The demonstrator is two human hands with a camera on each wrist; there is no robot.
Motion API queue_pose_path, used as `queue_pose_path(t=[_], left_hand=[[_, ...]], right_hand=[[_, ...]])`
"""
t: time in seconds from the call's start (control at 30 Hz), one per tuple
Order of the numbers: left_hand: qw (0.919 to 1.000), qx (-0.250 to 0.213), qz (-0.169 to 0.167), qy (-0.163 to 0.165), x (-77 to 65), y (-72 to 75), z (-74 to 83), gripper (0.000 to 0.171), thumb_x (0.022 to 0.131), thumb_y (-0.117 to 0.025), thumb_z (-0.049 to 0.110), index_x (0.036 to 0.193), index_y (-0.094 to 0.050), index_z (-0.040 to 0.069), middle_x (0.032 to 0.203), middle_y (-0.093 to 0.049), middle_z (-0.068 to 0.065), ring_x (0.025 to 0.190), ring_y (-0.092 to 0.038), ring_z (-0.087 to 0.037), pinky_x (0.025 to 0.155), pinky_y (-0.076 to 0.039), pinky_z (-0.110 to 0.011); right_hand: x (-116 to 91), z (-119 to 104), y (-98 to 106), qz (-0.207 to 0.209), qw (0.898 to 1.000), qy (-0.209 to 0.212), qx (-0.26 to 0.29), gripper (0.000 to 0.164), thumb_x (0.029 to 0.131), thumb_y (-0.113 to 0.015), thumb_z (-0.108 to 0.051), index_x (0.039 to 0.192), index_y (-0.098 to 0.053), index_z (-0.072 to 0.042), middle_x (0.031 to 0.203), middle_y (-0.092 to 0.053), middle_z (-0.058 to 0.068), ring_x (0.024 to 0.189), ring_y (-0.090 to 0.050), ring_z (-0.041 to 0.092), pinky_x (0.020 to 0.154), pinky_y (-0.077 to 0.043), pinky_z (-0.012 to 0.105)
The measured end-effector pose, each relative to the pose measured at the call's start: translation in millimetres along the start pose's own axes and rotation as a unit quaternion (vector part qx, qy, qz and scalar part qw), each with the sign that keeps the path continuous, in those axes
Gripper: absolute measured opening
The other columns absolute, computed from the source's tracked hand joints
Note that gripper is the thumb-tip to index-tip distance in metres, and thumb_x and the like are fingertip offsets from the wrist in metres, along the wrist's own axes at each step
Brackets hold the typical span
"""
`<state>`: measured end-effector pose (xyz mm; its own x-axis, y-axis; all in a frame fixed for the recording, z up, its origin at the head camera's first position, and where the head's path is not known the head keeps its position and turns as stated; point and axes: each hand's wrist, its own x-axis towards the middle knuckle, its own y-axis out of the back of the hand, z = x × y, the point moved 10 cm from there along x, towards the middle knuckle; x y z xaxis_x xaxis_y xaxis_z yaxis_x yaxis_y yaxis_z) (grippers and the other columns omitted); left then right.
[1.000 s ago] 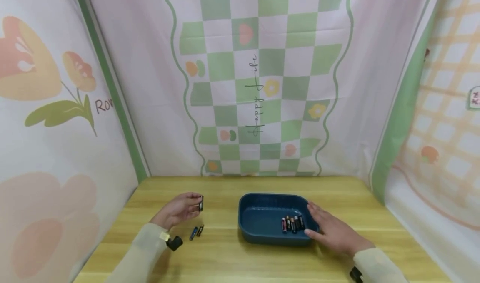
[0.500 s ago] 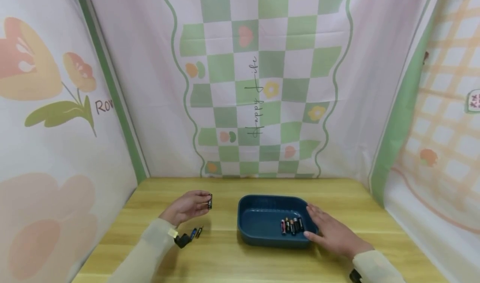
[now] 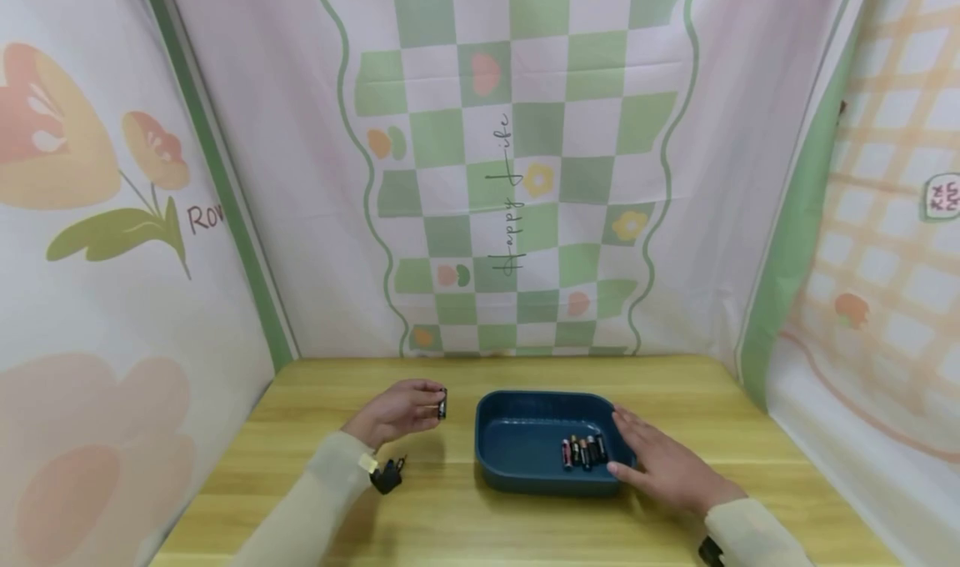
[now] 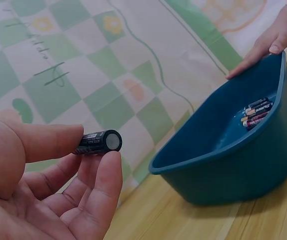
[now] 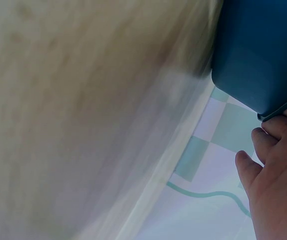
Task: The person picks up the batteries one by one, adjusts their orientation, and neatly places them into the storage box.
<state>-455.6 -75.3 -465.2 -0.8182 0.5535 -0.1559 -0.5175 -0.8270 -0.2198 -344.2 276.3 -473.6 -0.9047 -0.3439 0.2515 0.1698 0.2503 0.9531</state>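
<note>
My left hand [image 3: 401, 410] pinches a black battery [image 4: 101, 142] between thumb and fingers, its flat end turned outward in the left wrist view. It is held above the table, left of a dark blue plastic box [image 3: 517, 477]. Several batteries [image 3: 585, 453] lie side by side inside that box, at its right end. My right hand [image 3: 675, 471] rests on the box's right rim, fingers extended and thumb spread toward the near corner. In the right wrist view, fingers [image 5: 276, 125] touch the rim.
Below my left wrist a loose battery [image 3: 401, 462] shows on the wooden table [image 3: 442, 521], partly covered by the black wrist camera [image 3: 387, 477]. Printed cloth [image 3: 480, 217] hangs behind the table and along both sides.
My left hand has moved right toward the box with the battery. Its wrist camera now hides part of the loose batteries on the table. My right hand stays on the rim.
</note>
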Motion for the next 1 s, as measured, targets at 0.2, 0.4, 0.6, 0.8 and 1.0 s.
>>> queue_pose_path(t=[0.2,0.4,0.6,0.8,1.0], left_hand=[[0.9999,0.001,-0.013,0.006,11.6,-12.3,-1.6,0.021,0.097,-0.058,0.006,0.116,-0.054,-0.002,0.096,-0.061,-0.009,0.081,-0.062,-0.016,0.074,-0.057,-0.027],[0.9999,0.005,-0.016,-0.001,22.1,-28.8,4.0,0.017,0.097,-0.058,0.006,0.112,-0.056,-0.001,0.092,-0.062,-0.008,0.078,-0.062,-0.016,0.072,-0.057,-0.028],[0.9997,0.005,-0.022,0.002,31.7,-45.5,1.8,0.016,0.096,-0.058,0.004,0.111,-0.057,0.0,0.091,-0.062,-0.008,0.073,-0.061,-0.013,0.071,-0.057,-0.029],[0.9993,0.012,-0.034,0.005,40.3,-65.6,-1.6,0.026,0.096,-0.057,0.002,0.12,-0.053,-0.007,0.077,-0.055,-0.004,0.054,-0.041,-0.005,0.067,-0.057,-0.026],[0.9982,0.023,-0.054,0.011,49.3,-84.1,-6.5,0.026,0.095,-0.06,0.004,0.117,-0.054,-0.008,0.067,-0.047,0.002,0.051,-0.035,-0.004,0.064,-0.057,-0.026]], right_hand=[[0,-2,-2,-0.008,1.0,0.002,0.001,0.08,0.097,-0.049,-0.056,0.15,-0.029,0.001,0.157,-0.024,0.015,0.139,-0.029,0.036,0.111,-0.029,0.054],[3,0,-1,-0.011,1.0,0.009,-0.003,0.081,0.097,-0.047,-0.058,0.15,-0.029,0.0,0.157,-0.024,0.015,0.14,-0.028,0.035,0.111,-0.028,0.053],[3,3,-1,-0.015,1.0,0.01,-0.008,0.083,0.096,-0.047,-0.059,0.15,-0.029,0.001,0.157,-0.024,0.016,0.14,-0.028,0.035,0.112,-0.028,0.053],[1,1,-2,-0.025,1.0,0.007,0.005,0.083,0.096,-0.048,-0.058,0.151,-0.028,0.0,0.157,-0.023,0.015,0.141,-0.027,0.035,0.112,-0.027,0.053],[0,3,-4,-0.024,1.0,0.0,0.009,0.081,0.096,-0.05,-0.056,0.151,-0.028,-0.001,0.157,-0.023,0.015,0.14,-0.027,0.035,0.111,-0.028,0.053]])
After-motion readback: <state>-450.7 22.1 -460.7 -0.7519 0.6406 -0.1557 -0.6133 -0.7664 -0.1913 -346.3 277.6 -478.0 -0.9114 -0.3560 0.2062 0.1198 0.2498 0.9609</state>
